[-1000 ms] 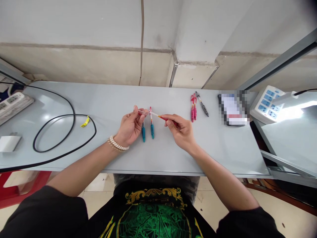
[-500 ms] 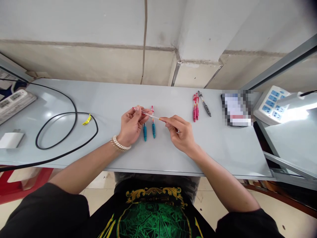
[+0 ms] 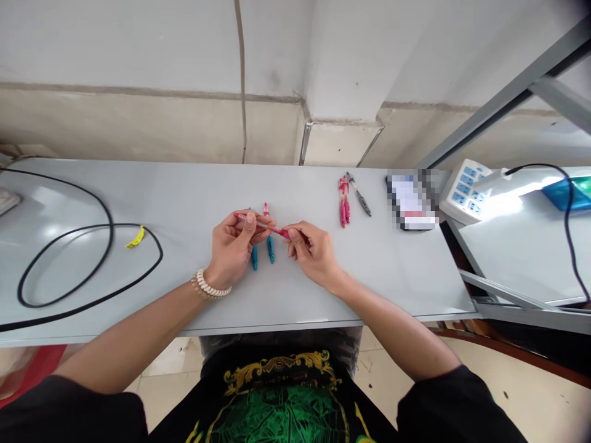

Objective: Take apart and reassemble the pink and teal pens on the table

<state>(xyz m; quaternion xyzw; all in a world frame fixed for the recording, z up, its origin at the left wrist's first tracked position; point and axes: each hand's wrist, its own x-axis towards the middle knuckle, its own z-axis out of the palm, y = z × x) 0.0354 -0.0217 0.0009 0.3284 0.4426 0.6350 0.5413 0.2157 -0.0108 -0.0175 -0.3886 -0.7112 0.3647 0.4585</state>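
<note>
One black cable [image 3: 111,223] lies looped on the left part of the table [image 3: 184,184], a yellow tag [image 3: 135,237] fixed to it. Next comes the left hand [image 3: 234,245], pinching the clear barrel of a pink pen [image 3: 277,231] between thumb and fingers. The pen is held above the table, slanting slightly down to the right; below it lie two teal-gripped pens [image 3: 270,250], partly covered. The right hand [image 3: 314,249] grips the pink end with thumb and forefinger; whether barrel and grip are fully joined is too small to tell. Good handling here means keeping both pinches on one line, the left steady, the right turning lightly without bending the slim barrel. Farther right lie pink pens [image 3: 345,209], a grey pen [image 3: 361,198] and a phone [image 3: 412,202].
</note>
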